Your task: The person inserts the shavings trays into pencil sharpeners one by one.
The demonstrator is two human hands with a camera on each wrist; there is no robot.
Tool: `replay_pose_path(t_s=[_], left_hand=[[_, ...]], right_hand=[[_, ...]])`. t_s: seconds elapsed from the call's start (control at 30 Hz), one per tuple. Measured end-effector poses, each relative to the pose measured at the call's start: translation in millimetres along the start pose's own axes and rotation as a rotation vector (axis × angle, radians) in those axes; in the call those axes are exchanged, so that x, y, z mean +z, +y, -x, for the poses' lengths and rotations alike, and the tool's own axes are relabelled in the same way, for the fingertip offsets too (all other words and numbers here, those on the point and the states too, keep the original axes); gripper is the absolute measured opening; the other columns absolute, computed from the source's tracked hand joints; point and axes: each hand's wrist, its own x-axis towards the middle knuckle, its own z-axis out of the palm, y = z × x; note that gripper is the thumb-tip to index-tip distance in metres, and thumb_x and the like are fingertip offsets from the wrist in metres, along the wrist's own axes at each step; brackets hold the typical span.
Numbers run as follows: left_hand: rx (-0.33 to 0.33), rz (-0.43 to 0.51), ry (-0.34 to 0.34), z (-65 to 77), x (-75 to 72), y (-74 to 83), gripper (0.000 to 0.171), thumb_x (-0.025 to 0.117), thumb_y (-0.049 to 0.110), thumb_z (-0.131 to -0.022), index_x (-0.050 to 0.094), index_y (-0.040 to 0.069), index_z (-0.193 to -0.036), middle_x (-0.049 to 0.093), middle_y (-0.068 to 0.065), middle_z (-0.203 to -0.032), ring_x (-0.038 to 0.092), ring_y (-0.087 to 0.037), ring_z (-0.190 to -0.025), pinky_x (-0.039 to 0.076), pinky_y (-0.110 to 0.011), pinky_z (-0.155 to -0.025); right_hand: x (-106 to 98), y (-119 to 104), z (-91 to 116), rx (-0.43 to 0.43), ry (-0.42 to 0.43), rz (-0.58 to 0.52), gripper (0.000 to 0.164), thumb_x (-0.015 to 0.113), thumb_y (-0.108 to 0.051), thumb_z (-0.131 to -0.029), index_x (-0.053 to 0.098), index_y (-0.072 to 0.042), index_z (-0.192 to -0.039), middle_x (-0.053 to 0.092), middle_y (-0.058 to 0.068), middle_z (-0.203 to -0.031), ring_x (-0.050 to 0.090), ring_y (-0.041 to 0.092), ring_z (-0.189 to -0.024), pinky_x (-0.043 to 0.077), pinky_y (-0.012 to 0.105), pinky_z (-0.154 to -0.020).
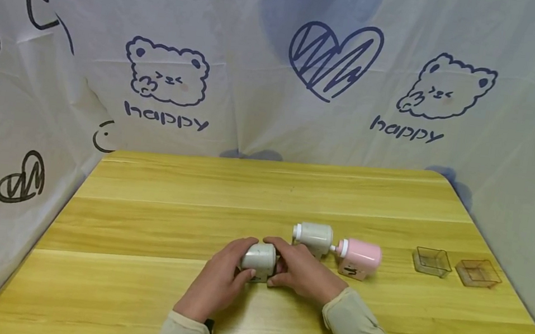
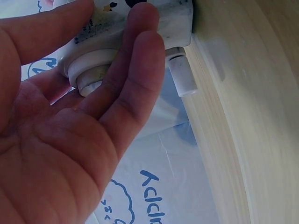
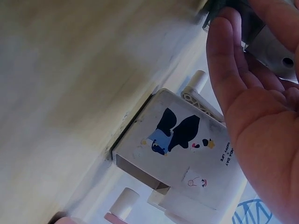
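A pale grey pencil sharpener (image 1: 259,261) stands between both hands near the middle of the table. My left hand (image 1: 219,279) grips its left side, thumb in front and fingers behind. A white crank handle (image 2: 183,77) juts out beside those fingers in the left wrist view. From the other side my right hand (image 1: 304,270) pinches a dark see-through drawer (image 3: 250,18) at the sharpener's end; the fingers partly hide it. Close behind the right hand stands a second grey sharpener (image 1: 317,237), its drawer slot (image 3: 138,172) without a drawer and panda pictures on its side.
A pink sharpener (image 1: 362,254) stands right of the second grey one. Two small see-through drawers, one greyish (image 1: 431,263) and one brownish (image 1: 478,274), sit near the table's right edge. Printed white cloth (image 1: 249,74) hangs behind the wooden table (image 1: 153,186).
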Motion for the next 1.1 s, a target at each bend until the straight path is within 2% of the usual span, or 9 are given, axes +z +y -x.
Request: replay_pose_path(t_s=[0.43, 0.8, 1.1], left_hand=[[-0.003, -0.002, 0.001, -0.2, -0.9, 0.8, 0.049, 0.062, 0.013, -0.092, 0.045, 0.009, -0.137, 0.051, -0.009, -0.134, 0.055, -0.021, -0.107, 0.049, -0.037, -0.081], [-0.001, -0.012, 0.009, -0.3, -0.3, 1.5, 0.049, 0.063, 0.013, -0.091, 0.046, 0.008, -0.137, 0.051, -0.01, -0.134, 0.054, -0.023, -0.111, 0.047, -0.041, -0.087], [-0.002, -0.012, 0.01, 0.2, -0.2, 0.8, 0.049, 0.063, 0.013, -0.091, 0.046, 0.01, -0.136, 0.051, -0.01, -0.134, 0.054, -0.023, -0.109, 0.048, -0.04, -0.084]], right_hand=[[-0.7, 1.9, -2.7, 0.02, -0.001, -0.038, 0.08, 0.081, -0.025, -0.075, 0.04, -0.008, -0.142, 0.058, -0.004, -0.08, 0.053, 0.007, -0.07, 0.047, 0.027, -0.065], [-1.6, 2.2, -3.9, 0.043, -0.013, -0.061, 0.082, 0.081, -0.027, -0.074, 0.04, -0.008, -0.142, 0.058, -0.003, -0.08, 0.054, 0.008, -0.07, 0.047, 0.028, -0.065], [-1.6, 2.8, -4.9, 0.047, -0.017, -0.072, 0.082, 0.082, -0.027, -0.074, 0.041, -0.009, -0.142, 0.058, -0.004, -0.08, 0.054, 0.009, -0.07, 0.047, 0.028, -0.065]])
